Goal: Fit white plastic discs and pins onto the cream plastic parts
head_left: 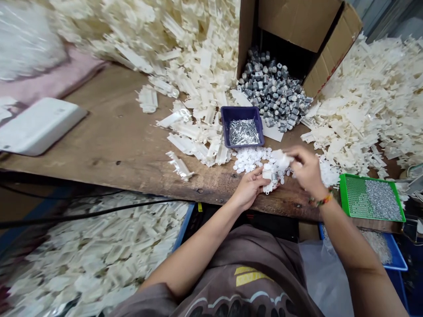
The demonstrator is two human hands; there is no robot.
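Note:
Near the table's front edge, my left hand [250, 187] is closed on a small white plastic housing [268, 181] with a grey metal part in it. To its right my right hand [306, 169] is raised and blurred by motion, its fingers pinching a white plastic piece [281, 159]. Small white plastic discs [248, 159] lie scattered just behind both hands. Beyond them stands a dark purple tray [226, 127] holding thin metal pins [243, 132].
Grey cylindrical motors [272, 86] spill from a cardboard box [330, 66]. Heaps of white plastic housings [201, 66] lie behind and to the right. A green tray [345, 196] holds small metal parts. A white device [42, 125] lies at left; a blue-edged bin of parts [183, 226] is below.

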